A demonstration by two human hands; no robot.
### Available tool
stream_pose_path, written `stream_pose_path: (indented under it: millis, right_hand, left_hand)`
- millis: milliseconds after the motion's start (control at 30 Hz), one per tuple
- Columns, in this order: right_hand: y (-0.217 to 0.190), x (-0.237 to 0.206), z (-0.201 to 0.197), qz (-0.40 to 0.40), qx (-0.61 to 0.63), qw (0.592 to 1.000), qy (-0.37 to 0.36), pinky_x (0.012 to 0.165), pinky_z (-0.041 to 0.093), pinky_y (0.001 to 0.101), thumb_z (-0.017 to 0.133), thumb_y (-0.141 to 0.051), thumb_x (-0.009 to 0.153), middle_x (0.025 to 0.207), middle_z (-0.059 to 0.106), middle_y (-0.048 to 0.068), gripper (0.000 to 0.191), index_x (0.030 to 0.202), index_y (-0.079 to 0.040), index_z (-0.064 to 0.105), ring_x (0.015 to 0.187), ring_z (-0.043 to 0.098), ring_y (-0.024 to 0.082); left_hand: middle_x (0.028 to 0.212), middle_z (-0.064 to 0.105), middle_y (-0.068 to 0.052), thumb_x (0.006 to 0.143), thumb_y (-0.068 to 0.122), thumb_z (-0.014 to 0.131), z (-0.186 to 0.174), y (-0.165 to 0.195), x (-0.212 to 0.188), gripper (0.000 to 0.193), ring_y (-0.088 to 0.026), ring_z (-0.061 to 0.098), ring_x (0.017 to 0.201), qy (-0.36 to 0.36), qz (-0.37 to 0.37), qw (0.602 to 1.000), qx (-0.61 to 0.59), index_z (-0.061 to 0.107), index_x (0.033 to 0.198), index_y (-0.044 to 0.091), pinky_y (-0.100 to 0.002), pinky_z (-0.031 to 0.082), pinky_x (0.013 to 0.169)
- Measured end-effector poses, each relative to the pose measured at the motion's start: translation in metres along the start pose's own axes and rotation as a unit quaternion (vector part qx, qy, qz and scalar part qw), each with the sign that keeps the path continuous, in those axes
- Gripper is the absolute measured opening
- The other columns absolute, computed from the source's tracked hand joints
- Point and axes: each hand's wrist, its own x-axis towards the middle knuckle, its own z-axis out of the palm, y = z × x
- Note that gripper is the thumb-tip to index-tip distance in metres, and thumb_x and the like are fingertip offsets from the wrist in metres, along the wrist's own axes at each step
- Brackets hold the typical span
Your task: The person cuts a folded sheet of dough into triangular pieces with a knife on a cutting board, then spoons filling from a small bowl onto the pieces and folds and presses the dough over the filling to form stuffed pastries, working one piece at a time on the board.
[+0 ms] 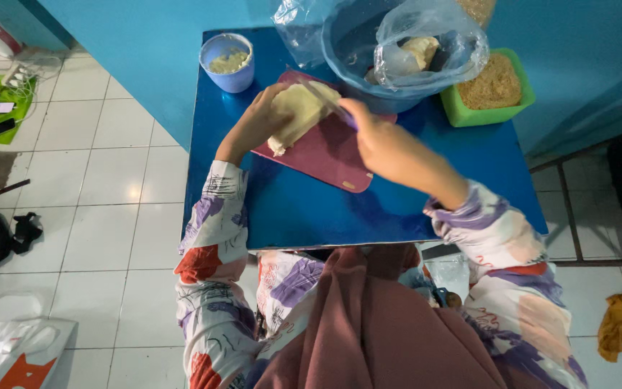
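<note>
Now the left hand (257,119) grips the pale dough piece (298,112) on the pink board (329,155), right hand (383,140) closed just beside.

walls (145,43): blue | floor (102,216): white tiles, glossy | table (311,209): small, blue | light: dim
</note>
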Motion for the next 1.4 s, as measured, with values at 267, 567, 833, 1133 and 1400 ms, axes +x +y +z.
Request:
stream_pose_path:
  millis: [267, 567, 833, 1133, 1400]
  right_hand:
    - [-0.006, -0.003, 0.045, -0.069, -0.023, 0.997, 0.035, 0.073, 0.052, 0.0538, 0.052, 0.005, 0.089, 0.109, 0.064, 0.031, 0.070, 0.156, 0.000, 0.031, 0.090, 0.065, 0.049]
    - [-0.016, -0.011, 0.043, -0.061, -0.015, 0.998, 0.033, 0.067, 0.052, 0.0544, 0.053, 0.004, 0.089, 0.107, 0.064, 0.028, 0.071, 0.156, -0.001, 0.031, 0.085, 0.065, 0.049]
    - [-0.013, -0.010, 0.052, -0.051, -0.081, 0.995, 0.024, 0.059, 0.053, 0.0514, 0.056, 0.002, 0.088, 0.095, 0.064, 0.023, 0.072, 0.156, -0.003, 0.032, 0.074, 0.066, 0.043]
    - [-0.015, -0.011, 0.069, -0.014, -0.141, 0.990, 0.011, 0.054, 0.054, 0.0528, 0.058, 0.003, 0.083, 0.098, 0.063, 0.024, 0.079, 0.158, -0.003, 0.029, 0.069, 0.067, 0.044]
    - [-0.010, -0.010, 0.067, -0.021, -0.107, 0.994, 0.016, 0.056, 0.054, 0.0535, 0.056, 0.005, 0.082, 0.099, 0.063, 0.025, 0.080, 0.157, 0.001, 0.027, 0.072, 0.066, 0.046]
  left_hand:
    - [0.137, 0.058, -0.014, 0.097, 0.020, 0.070, -0.002, 0.013, -0.006, 0.045, -0.026, 0.066, 0.113, -0.028, -0.020, 0.999, -0.041, 0.052, 0.138, 0.014, -0.037, 0.055, 0.091]
    - [0.130, 0.062, -0.014, 0.097, 0.021, 0.072, 0.004, 0.003, -0.005, 0.040, -0.023, 0.068, 0.104, 0.001, 0.009, 0.999, -0.036, 0.052, 0.130, 0.011, -0.035, 0.056, 0.084]
    - [0.126, 0.063, -0.015, 0.099, 0.024, 0.073, 0.003, 0.001, -0.005, 0.041, -0.026, 0.067, 0.097, -0.005, -0.012, 1.000, 0.005, 0.051, 0.131, 0.011, -0.037, 0.055, 0.080]
    - [0.128, 0.061, -0.017, 0.099, 0.022, 0.072, 0.004, -0.007, -0.003, 0.043, -0.029, 0.066, 0.103, -0.011, 0.007, 1.000, 0.012, 0.049, 0.134, 0.010, -0.038, 0.055, 0.085]
    - [0.133, 0.060, -0.017, 0.098, 0.018, 0.071, 0.006, -0.010, -0.001, 0.044, -0.028, 0.066, 0.108, -0.012, 0.016, 1.000, -0.015, 0.049, 0.134, 0.009, -0.037, 0.056, 0.086]
